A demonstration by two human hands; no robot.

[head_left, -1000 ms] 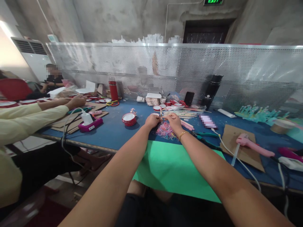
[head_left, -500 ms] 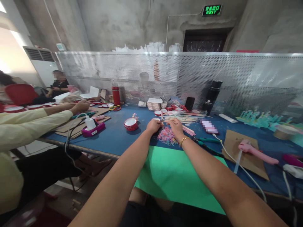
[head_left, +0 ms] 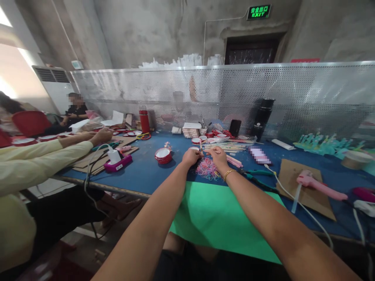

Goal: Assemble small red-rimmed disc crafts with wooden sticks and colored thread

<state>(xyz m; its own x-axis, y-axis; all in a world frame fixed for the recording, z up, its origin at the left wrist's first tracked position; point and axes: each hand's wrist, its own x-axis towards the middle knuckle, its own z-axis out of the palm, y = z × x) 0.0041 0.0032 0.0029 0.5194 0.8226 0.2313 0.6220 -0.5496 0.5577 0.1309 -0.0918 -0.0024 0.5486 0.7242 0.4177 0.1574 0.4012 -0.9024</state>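
Note:
My left hand (head_left: 191, 157) is closed around the lower end of a small pinkish strip (head_left: 201, 144), which stands upright from the fingers. Close on its right, my right hand (head_left: 219, 157) has thumb and fingers pinched together, pointing at the strip; what lies in that pinch is too small to name. Under and between both hands is a tangle of multicoloured strings (head_left: 208, 169). A green sheet (head_left: 222, 218) hangs over the table edge below my forearms. Left of my left hand stands a stack of red-rimmed white discs (head_left: 163, 155).
Pliers with teal handles (head_left: 259, 172), a phone (head_left: 259, 155) on a cable and a pink glue gun (head_left: 319, 185) on cardboard (head_left: 306, 207) lie to the right. A purple power strip (head_left: 118, 164) and a co-worker's yellow sleeves (head_left: 43, 156) are left. A perforated metal screen (head_left: 243, 86) borders the back.
The view has shifted slightly. Both hands stay at nearly the same place over the strings, the left still gripping the strip and the right still pinched beside it.

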